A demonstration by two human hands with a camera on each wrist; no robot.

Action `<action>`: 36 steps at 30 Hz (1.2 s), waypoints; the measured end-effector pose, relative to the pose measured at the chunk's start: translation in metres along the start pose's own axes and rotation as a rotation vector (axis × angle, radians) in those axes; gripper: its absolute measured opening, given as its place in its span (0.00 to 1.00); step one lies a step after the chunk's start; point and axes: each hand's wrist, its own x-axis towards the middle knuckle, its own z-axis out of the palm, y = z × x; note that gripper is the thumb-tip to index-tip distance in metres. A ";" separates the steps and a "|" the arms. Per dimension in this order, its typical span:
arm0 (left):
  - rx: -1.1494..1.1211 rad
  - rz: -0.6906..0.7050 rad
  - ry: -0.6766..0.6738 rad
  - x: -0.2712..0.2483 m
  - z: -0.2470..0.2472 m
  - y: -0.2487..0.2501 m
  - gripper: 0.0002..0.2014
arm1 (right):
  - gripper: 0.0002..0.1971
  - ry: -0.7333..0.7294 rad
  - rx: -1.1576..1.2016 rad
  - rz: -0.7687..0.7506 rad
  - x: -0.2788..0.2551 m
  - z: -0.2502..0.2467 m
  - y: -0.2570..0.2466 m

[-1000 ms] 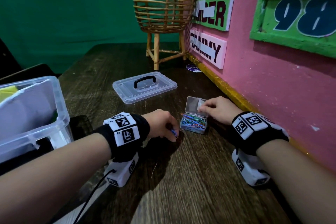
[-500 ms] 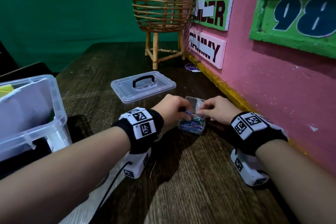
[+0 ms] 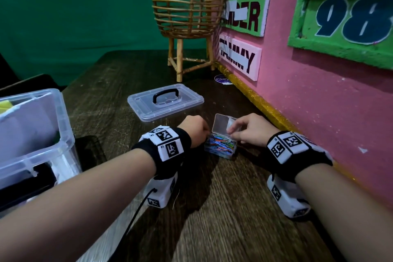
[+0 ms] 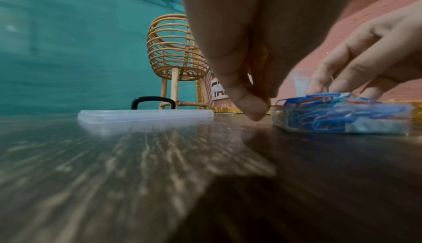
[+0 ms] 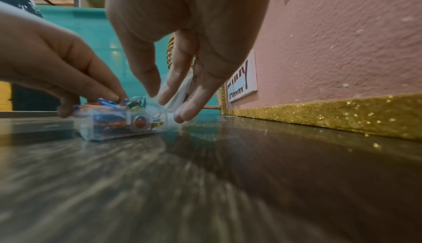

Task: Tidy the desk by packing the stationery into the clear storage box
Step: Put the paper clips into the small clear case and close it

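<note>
A small clear paper clip case [image 3: 221, 148] full of coloured clips sits on the dark wooden desk near the pink wall. My right hand [image 3: 248, 132] pinches its raised lid [image 3: 221, 123] and keeps it tilted up; the right wrist view shows the lid [image 5: 182, 88] between the fingers. At the case's left edge my left hand [image 3: 195, 132] pinches thumb against finger on a thin orange paper clip [image 4: 274, 105] beside the case [image 4: 342, 118]. The clear storage box [image 3: 53, 134] stands at the far left with papers inside.
The storage box's clear lid [image 3: 165, 102] with a black handle lies flat behind the hands. A rattan basket stand [image 3: 187, 17] is at the back by the wall. A gold strip [image 3: 265, 108] runs along the wall's foot on the right.
My left hand came up from the desk in front of the case, passed over the clips, and now sits at the case's left edge. The right hand kept holding the lid.
</note>
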 end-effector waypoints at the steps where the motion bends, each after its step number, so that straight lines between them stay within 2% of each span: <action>1: -0.008 0.005 -0.003 0.000 0.000 0.000 0.13 | 0.03 -0.006 0.000 0.001 0.000 0.000 0.000; 10: -0.047 0.108 0.017 -0.004 -0.004 0.002 0.12 | 0.03 -0.033 0.069 0.024 0.002 0.001 0.000; 15: -0.058 0.038 0.089 -0.003 -0.005 -0.001 0.12 | 0.03 -0.067 0.048 -0.003 0.000 0.001 -0.002; 18: -0.027 0.013 0.047 -0.002 -0.004 -0.001 0.12 | 0.04 -0.064 0.047 -0.044 -0.001 0.000 0.000; 21: -0.070 -0.001 0.041 -0.002 -0.002 -0.001 0.14 | 0.08 0.016 0.085 -0.100 -0.001 0.000 -0.002; 25: -0.247 0.047 0.119 -0.002 -0.001 0.001 0.16 | 0.15 0.159 0.128 -0.166 -0.002 -0.002 -0.006; 27: -0.295 0.062 0.172 -0.002 -0.002 0.001 0.18 | 0.13 0.196 0.170 -0.180 -0.003 -0.002 -0.007; 30: -0.294 0.029 0.195 -0.002 -0.002 -0.001 0.21 | 0.11 0.110 0.196 -0.155 -0.004 -0.001 -0.008; 33: -0.151 -0.007 0.113 -0.002 -0.001 -0.003 0.20 | 0.11 -0.018 0.130 -0.104 -0.004 0.000 -0.007; 36: -0.051 0.004 -0.003 -0.002 -0.002 -0.004 0.15 | 0.18 -0.144 0.071 -0.031 -0.005 0.000 -0.007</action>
